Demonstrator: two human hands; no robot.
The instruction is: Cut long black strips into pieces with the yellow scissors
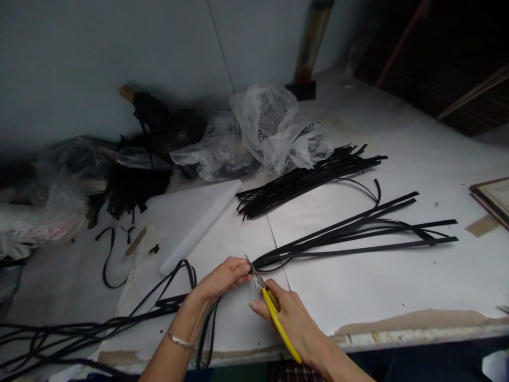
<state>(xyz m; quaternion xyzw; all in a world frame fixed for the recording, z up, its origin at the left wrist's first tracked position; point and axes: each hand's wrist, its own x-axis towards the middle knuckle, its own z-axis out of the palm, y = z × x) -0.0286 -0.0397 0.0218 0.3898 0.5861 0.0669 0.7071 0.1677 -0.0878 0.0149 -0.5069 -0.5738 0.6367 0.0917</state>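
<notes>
My left hand (228, 276) is closed round the near end of several long black straps (330, 239), which fan out over the white table to the right. In my right hand (288, 315) are yellow-handled scissors (278, 329). Their slim metal blades reach up to the straps right beside my left fingertips; whether the blades touch a strap I cannot tell. Past the straps lies a bundle of cut black straps (294, 185). More long straps (119, 323) run loosely from the left edge towards my left forearm.
Crumpled clear plastic bags (262, 132) are heaped against the wall. Left of the bundle rests a translucent white sheet (191, 212). Dark strips (135, 185) and a folded umbrella-like thing (149, 109) sit at the back left. A framed board (495, 199) is at the right edge.
</notes>
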